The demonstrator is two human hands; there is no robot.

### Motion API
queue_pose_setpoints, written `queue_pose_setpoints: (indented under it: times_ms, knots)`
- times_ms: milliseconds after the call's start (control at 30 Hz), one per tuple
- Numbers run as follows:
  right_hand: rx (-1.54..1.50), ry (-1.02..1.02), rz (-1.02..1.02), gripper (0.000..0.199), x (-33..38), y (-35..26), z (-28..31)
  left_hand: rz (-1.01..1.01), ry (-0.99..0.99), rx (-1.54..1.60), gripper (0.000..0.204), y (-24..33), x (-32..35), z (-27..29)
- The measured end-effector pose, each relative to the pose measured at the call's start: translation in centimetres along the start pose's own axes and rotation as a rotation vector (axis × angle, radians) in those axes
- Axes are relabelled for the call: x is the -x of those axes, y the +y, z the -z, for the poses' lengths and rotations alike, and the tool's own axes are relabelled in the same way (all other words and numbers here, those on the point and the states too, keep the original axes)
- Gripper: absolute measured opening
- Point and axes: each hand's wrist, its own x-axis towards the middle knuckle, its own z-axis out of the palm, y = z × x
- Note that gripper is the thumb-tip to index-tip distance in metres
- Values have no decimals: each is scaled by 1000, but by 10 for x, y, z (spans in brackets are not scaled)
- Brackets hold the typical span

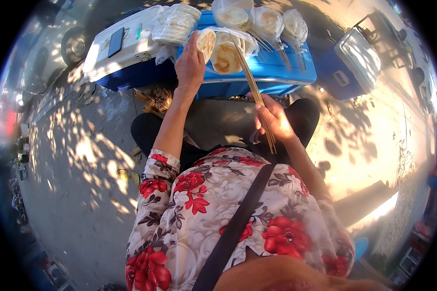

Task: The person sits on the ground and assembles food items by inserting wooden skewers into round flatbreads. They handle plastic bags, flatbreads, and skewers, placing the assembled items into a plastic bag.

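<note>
My left hand (190, 65) is closed on the edge of a pale round flatbread (207, 44), which stands tilted above the blue lid. Beside it lies a browned flatbread (226, 59) with more rounds behind it in a clear plastic bag (250, 43). My right hand (274, 118) is wrapped round a bundle of long thin wooden skewers (251, 82). Their far ends reach up over the flatbreads, and their near ends hang below my hand, above my lap.
Bagged flatbreads on sticks (268, 20) lie on the blue cooler box (277, 72). At left, a white-lidded cooler (97, 57) bears a phone (116, 42) and a bag of stacked flatbreads (176, 24). Another blue-and-white cooler (357, 60) stands at right. Dry stalks (158, 99) lie on the ground.
</note>
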Motion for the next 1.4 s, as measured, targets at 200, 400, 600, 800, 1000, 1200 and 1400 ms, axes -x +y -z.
queue_pose_setpoints:
  times_ms: [200, 400, 600, 800, 1000, 1200, 1400]
  knots:
    - [197, -7, 96, 27, -32, 46, 2, 487, 184, 738, 40, -35, 1, -19]
    - [262, 418, 178, 20, -109, 79, 26, 925, 379, 1494, 38, -52, 12, -12]
    - [286, 317, 204, 22, -143, 74, 12, 1115, 373, 1644, 30, -50, 43, 11]
    - [263, 207, 510, 21, -181, 62, 15, 1202, 296, 1608, 32, -31, 70, 9]
    - [253, 447, 221, 24, -141, 87, 28, 1222, 229, 1685, 32, -30, 87, -1]
    - [188, 352, 343, 24, -175, 71, 13, 1244, 184, 1688, 36, -17, 80, -1]
    - [94, 375, 346, 23, -175, 61, 33, 1114, 134, 1662, 42, -14, 71, 10]
